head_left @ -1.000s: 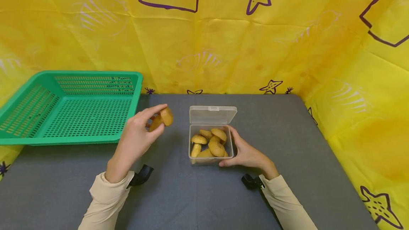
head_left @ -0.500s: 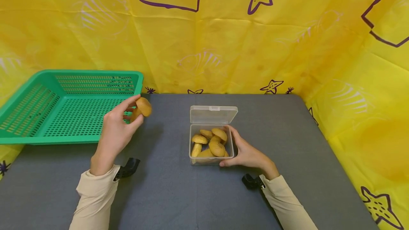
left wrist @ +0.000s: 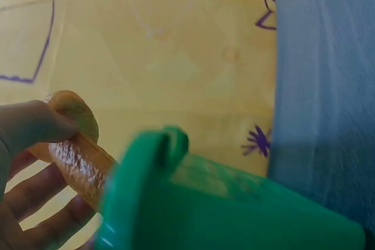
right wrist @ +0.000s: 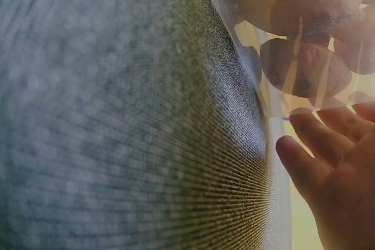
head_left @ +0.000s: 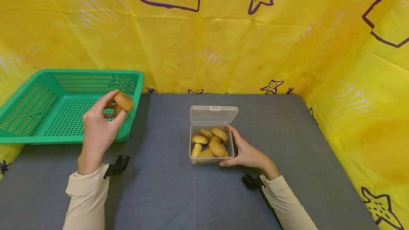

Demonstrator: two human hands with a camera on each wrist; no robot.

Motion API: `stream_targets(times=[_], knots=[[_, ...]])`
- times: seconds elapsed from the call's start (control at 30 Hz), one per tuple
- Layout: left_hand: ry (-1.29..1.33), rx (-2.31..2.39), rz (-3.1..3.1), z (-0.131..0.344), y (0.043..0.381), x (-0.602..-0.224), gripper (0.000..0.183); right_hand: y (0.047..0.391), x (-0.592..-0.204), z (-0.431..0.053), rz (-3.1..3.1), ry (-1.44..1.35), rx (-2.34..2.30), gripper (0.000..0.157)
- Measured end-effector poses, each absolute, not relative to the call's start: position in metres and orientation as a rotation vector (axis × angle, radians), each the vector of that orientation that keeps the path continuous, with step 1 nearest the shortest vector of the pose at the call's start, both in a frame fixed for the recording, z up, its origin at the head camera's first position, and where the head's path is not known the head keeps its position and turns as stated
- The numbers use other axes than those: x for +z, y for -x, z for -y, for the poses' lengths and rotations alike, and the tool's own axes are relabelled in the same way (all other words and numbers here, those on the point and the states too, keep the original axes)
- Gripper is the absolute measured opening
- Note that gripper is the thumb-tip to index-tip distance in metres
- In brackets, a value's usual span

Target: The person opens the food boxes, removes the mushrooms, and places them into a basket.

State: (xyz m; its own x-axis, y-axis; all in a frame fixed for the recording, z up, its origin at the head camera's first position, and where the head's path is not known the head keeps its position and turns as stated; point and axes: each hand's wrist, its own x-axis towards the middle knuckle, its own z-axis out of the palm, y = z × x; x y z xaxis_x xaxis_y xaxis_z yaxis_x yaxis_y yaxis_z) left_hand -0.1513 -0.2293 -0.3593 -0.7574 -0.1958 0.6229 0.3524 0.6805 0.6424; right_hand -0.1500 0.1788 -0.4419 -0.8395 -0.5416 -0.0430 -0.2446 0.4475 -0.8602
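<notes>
My left hand [head_left: 99, 125] pinches a brown mushroom [head_left: 124, 101] between thumb and fingers, over the right side of the green basket [head_left: 64, 140] in the head view. In the left wrist view, the mushroom's wrinkled stem [left wrist: 79, 165] shows beside the basket's blurred green rim [left wrist: 137, 168]. At the centre of the table stands a clear plastic box [head_left: 211, 158], its hinged lid [head_left: 213, 115] raised at the back. Several similar mushrooms [head_left: 217, 148] lie inside. My right hand [head_left: 247, 155] holds the box by its right side, thumb at the front corner and fingers along the wall.
A grey cloth [head_left: 166, 194] covers the table. Yellow patterned sheeting [head_left: 223, 45] rises behind it and along the right side. The basket has slotted walls and stands at the back left.
My left hand has carried the mushroom leftward, from beside the box to over the basket. My right hand and the box have stayed in place.
</notes>
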Motion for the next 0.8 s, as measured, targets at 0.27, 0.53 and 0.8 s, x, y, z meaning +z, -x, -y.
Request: stream_targets(times=[0.27,0.53,0.8], knots=[[0.025,-0.935,2.358,0.248,0.156,-0.371,0.046,0.151,-0.444,-0.179,-2.388,0.679,-1.345,0.118],[0.006,-0.843,2.497,0.261,0.155,-0.375,0.042,0.150,-0.442,-0.179,-2.386,0.686,-1.344,0.116],[-0.007,-0.772,2.691,0.271,0.150,-0.371,0.044,0.148,-0.439,-0.179,-2.373,0.681,-1.345,0.118]])
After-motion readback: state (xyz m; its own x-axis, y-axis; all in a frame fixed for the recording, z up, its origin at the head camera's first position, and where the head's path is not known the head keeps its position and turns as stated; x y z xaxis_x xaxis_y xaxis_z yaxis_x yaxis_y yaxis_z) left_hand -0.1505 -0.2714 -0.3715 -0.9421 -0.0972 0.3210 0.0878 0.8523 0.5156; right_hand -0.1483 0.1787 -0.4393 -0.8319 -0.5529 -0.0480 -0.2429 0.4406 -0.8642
